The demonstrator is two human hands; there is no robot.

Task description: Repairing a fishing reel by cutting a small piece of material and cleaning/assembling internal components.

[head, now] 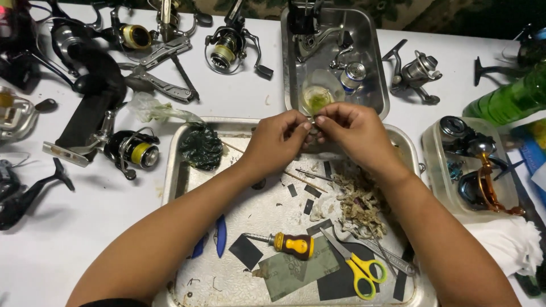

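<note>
My left hand (277, 141) and my right hand (352, 133) meet fingertip to fingertip over the far edge of a large metal tray (176, 187). Together they pinch a small metal part (311, 126), mostly hidden by the fingers. Just beyond the hands, a small clear cup of greenish-yellow grease (317, 98) sits in a second, smaller metal tray (372, 68) along with reel parts. In the large tray lie a screwdriver with a yellow handle (291, 244), yellow-handled scissors (357, 264), dark sandpaper pieces (287, 273) and a dirty wad of tissue (355, 202).
Several fishing reels (135, 149) lie on the white table at left and top. Folding pliers (162, 85) lie at top left. A plastic tub of reel parts (475, 165) stands at right, beside a green bottle (509, 99) and a white cloth (506, 244).
</note>
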